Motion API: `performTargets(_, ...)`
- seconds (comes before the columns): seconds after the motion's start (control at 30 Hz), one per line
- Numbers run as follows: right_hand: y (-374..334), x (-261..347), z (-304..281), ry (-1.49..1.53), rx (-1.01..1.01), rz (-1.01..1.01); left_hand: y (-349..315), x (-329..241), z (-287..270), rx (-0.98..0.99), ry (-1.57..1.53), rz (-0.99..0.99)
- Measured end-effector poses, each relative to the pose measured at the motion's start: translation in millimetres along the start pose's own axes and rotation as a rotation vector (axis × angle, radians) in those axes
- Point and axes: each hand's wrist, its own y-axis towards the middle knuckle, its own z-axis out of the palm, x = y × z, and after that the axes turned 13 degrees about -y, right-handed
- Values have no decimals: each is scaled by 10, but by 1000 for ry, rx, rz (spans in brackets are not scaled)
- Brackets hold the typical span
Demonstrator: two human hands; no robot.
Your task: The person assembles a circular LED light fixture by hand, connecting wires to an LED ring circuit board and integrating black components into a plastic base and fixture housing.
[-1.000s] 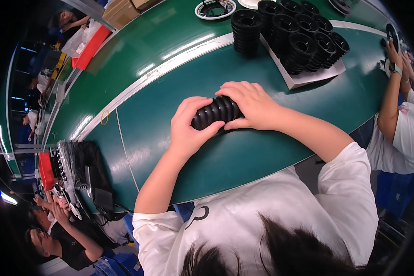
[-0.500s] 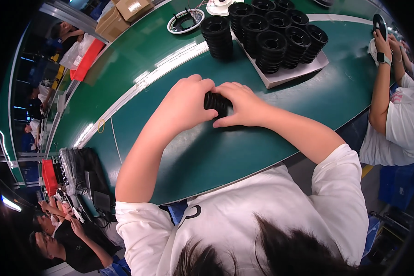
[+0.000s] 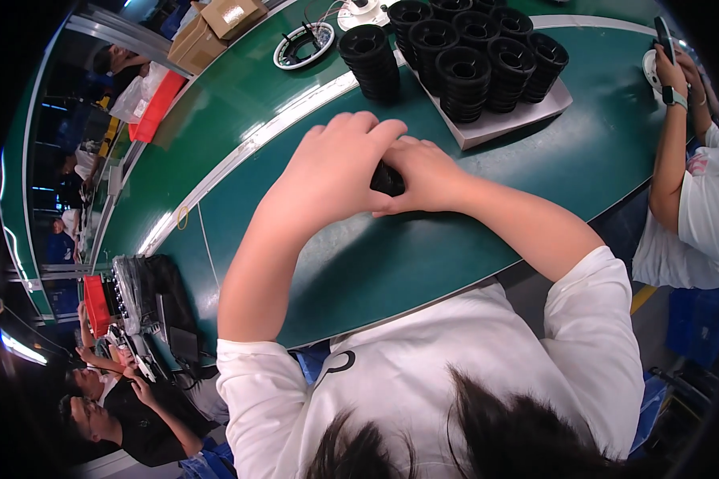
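Wrapped from both sides, a black piece is all but enclosed by the left hand at nine o'clock and the right hand at three, twelve lying at the far side. Both grips are closed to its girth: fingers are arched over it, thumbs are brought together on the near side, and only a small gap is left through which it is seen. It is presumably clasped two-handed so that it is steadied. Whether it is rested on the dark green tabletop or lifted cannot be told.

Just before twelve, a lone black ribbed stack is stood beside a pale tray. Between one and two, more black ribbed stacks are crowded upright on the tray, probably so that they are grouped within reach; the rear ones are partly hidden.

Toward eleven, a white-rimmed ring is set down. Beyond the lone stack, a white disc is cut off by the upper edge. Between two and three, a thin dark object is held in a co-worker's hand, too edge-on to be identified.
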Motion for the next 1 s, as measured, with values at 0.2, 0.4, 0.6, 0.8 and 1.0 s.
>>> performTargets(0.2,-27,-49,-23,18,34,0,-361,49,-54,-300,-118,104)
performTargets(0.4,-5,-30,-5,44,30,-20,-534,495,521,-506,-870,-31)
performTargets(0.6,-13,-121,1,90,24,-62,-490,616,965,-467,-914,-142)
performTargets(0.8,-122,-129,-155,80,2,18,-408,484,1108,-658,-800,-209)
performTargets(1.0,-167,54,-378,-171,444,59,-260,460,1020,-632,-718,-254)
